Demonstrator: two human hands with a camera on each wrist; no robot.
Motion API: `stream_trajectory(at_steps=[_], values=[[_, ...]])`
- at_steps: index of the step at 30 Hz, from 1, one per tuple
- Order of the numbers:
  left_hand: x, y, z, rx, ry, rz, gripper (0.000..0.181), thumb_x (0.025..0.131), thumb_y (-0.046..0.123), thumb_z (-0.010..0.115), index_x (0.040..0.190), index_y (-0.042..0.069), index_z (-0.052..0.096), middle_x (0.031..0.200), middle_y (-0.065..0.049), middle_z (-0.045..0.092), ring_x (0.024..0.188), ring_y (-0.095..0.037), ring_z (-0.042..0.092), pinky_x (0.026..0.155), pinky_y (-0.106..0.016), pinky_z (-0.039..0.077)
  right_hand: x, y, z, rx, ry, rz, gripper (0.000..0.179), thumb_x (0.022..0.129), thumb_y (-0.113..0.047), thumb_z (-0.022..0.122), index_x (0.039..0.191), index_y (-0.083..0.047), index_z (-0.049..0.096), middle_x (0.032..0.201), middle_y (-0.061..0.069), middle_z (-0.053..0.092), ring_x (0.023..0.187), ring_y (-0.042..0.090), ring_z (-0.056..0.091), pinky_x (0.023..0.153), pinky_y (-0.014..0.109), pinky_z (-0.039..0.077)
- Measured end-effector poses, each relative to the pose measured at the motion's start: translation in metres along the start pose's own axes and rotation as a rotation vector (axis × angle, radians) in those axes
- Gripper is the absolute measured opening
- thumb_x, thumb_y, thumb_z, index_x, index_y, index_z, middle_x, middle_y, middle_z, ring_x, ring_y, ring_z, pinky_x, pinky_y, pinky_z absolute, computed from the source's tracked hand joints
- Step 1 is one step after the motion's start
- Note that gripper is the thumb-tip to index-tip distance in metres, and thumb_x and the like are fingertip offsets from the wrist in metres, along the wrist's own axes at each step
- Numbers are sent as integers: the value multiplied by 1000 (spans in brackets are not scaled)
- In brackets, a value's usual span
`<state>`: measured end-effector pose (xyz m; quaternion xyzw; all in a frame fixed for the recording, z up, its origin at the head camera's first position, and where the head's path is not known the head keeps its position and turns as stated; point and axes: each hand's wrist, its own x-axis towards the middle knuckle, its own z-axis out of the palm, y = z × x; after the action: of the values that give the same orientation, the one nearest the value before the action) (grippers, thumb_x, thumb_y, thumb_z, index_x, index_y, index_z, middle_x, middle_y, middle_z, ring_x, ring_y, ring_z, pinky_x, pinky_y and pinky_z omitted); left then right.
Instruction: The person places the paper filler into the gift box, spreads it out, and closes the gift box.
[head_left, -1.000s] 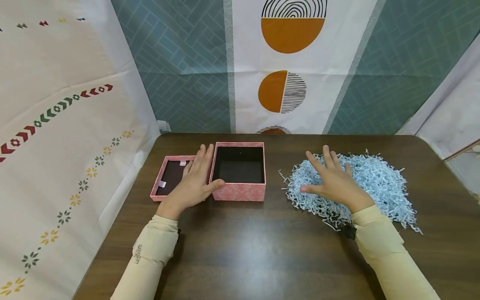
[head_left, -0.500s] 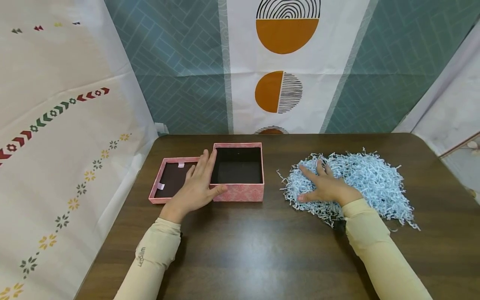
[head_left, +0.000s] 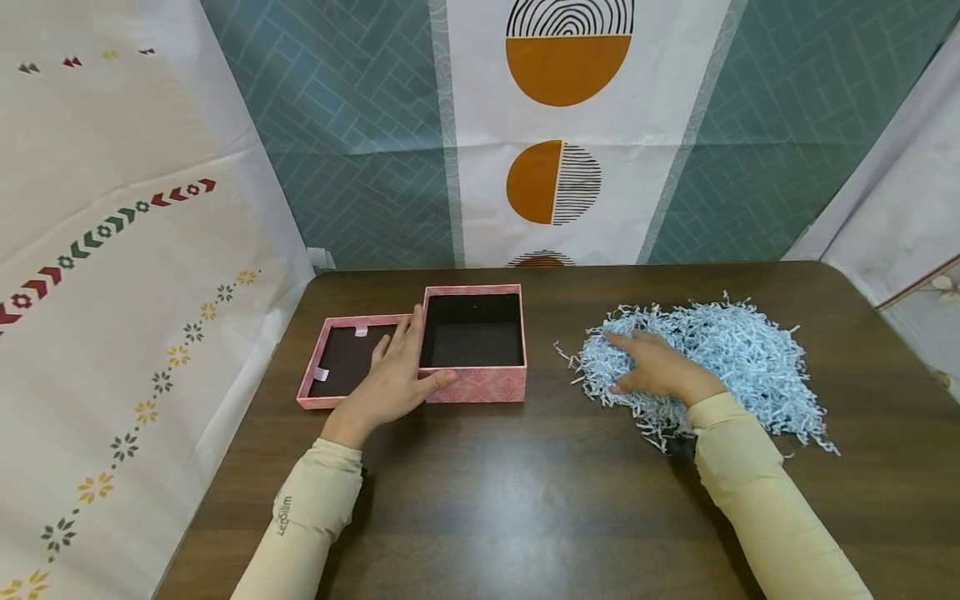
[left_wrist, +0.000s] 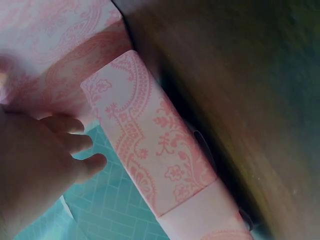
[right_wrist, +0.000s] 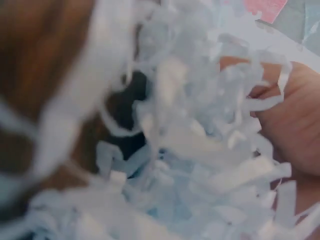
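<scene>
A pink patterned box (head_left: 476, 385) with a black inside stands uncovered on the table. My left hand (head_left: 386, 383) lies at its left side, fingers straight and thumb stretched along its front. Left of the box, partly behind that hand, is the lid (head_left: 341, 362), turned inside up; its pink patterned side also shows in the left wrist view. My right hand (head_left: 660, 367) is sunk into the left part of a heap of light blue shredded paper (head_left: 750, 358), fingers curled into the strands and fingertips hidden. In the right wrist view, paper strands (right_wrist: 200, 150) cover much of that hand.
The box, lid and paper heap stand toward the far side of a brown wooden table (head_left: 480, 500). Behind its far edge hangs a teal and white patterned cloth (head_left: 360, 167). A white embroidered cloth (head_left: 150, 292) hangs along the left.
My right hand has come down from above the heap into the shredded paper, its spread fingers curling in. My left hand stays beside the box. The view shifts slightly.
</scene>
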<state>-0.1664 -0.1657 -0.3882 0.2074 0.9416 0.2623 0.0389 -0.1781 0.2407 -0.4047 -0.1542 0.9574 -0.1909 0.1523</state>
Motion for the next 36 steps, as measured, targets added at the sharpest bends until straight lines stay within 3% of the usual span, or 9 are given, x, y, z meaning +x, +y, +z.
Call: stream_trajectory(at_steps=[5, 13, 16, 19, 22, 25, 28, 32, 36], values=[[0, 1, 4, -18, -7, -35, 117, 91, 64, 63, 161, 8, -11, 168, -14, -1, 154, -29, -3, 117, -61, -3, 1, 7, 0, -43, 80, -63, 74, 81, 3, 78, 147, 8, 44, 140, 34, 50, 126, 55, 47, 103, 64, 39], [0, 1, 8, -27, -13, -48, 115, 91, 65, 62, 161, 5, -7, 168, -14, 0, 154, -30, 0, 118, -60, -1, -7, 16, -10, 40, 147, -34, 62, 82, 7, 72, 140, 13, 50, 135, 37, 52, 119, 55, 52, 94, 61, 46], [2, 1, 9, -21, -13, -42, 115, 90, 66, 62, 161, 6, -6, 168, -13, -1, 154, -30, 0, 117, -61, 1, -14, 14, -22, 142, 163, 13, 63, 86, 8, 66, 145, 11, 45, 143, 38, 44, 83, 44, 63, 72, 50, 51], [3, 2, 8, -27, -13, -38, 115, 91, 66, 61, 161, 6, -7, 168, -12, -1, 154, -29, -1, 117, -61, 0, -24, 11, -36, 228, 222, 55, 65, 88, 7, 58, 150, 8, 39, 151, 36, 35, 53, 26, 43, 55, 39, 40], [2, 1, 7, -30, -10, -33, 115, 91, 66, 62, 161, 7, -8, 168, -13, -1, 154, -31, 0, 117, -62, 0, -33, 9, -50, 285, 348, 60, 63, 90, 6, 56, 151, 7, 39, 151, 35, 36, 64, 31, 51, 59, 44, 43], [1, 0, 6, -31, -8, -39, 115, 90, 65, 63, 161, 9, -9, 168, -14, 0, 154, -32, 2, 117, -63, 1, -41, 4, -64, 344, 495, 53, 59, 93, 2, 60, 149, 5, 43, 147, 33, 43, 109, 45, 56, 81, 57, 47], [0, 0, 5, -37, -9, -52, 114, 91, 64, 63, 162, 10, -9, 168, -13, 0, 154, -31, 2, 117, -62, 2, -46, -2, -78, 386, 653, 38, 53, 93, -2, 66, 144, 1, 53, 142, 24, 53, 130, 36, 48, 100, 48, 44], [-1, -2, 4, -44, -14, -67, 114, 91, 64, 63, 162, 10, -9, 168, -12, 0, 154, -30, 2, 118, -60, 1, -48, -11, -93, 513, 831, 6, 48, 87, 3, 70, 134, -7, 66, 121, -1, 67, 110, 12, 57, 85, 21, 45], [-1, -3, 5, -37, -16, -68, 115, 91, 65, 62, 162, 11, -9, 168, -12, 0, 154, -30, 2, 117, -62, 1, -50, -18, -107, 676, 904, -18, 47, 86, 1, 73, 130, -17, 71, 111, -13, 67, 102, 8, 57, 81, 18, 45]])
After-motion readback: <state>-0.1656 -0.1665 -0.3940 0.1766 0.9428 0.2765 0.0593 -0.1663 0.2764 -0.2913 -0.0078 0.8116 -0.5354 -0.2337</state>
